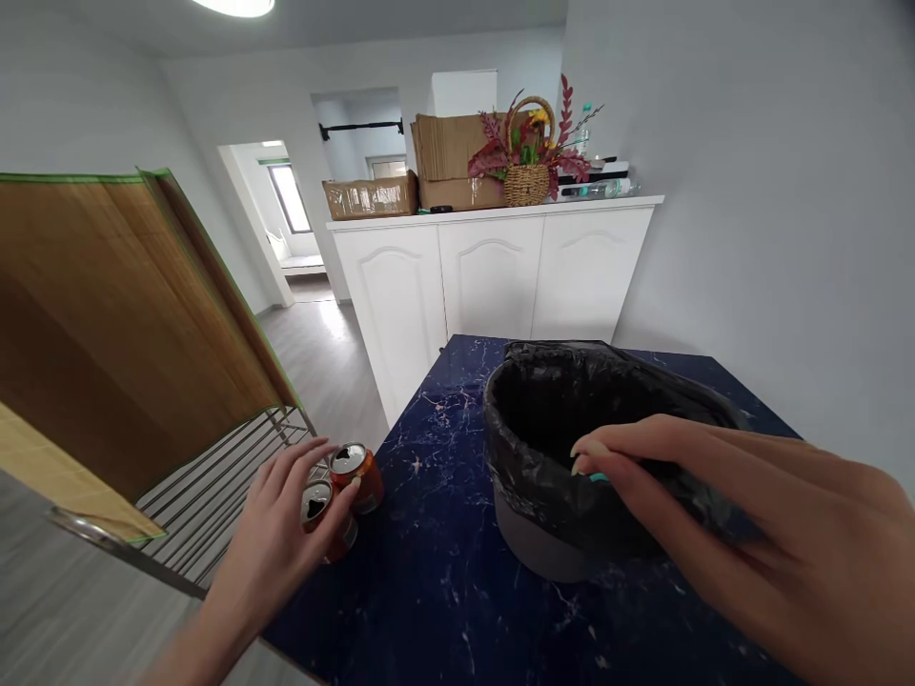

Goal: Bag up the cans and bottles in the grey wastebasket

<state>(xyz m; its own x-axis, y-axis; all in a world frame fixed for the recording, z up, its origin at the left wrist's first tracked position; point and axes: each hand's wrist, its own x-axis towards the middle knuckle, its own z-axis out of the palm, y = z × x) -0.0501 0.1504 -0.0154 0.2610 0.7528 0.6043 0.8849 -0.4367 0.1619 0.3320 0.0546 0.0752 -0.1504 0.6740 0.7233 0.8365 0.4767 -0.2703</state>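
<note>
Two opened orange cans stand at the left edge of the dark blue marbled table. My left hand is around the nearer can, thumb on one side and fingers on the other; the farther can stands just beyond it. A grey bin lined with a black plastic bag stands on the right half of the table. Over the bin's near right rim, my right hand pinches a small turquoise piece between thumb and index finger.
A metal rack with a brown mat stands left of the table. Behind is a white cabinet bearing cardboard boxes, a flower basket and bottles. A wall rises at the right.
</note>
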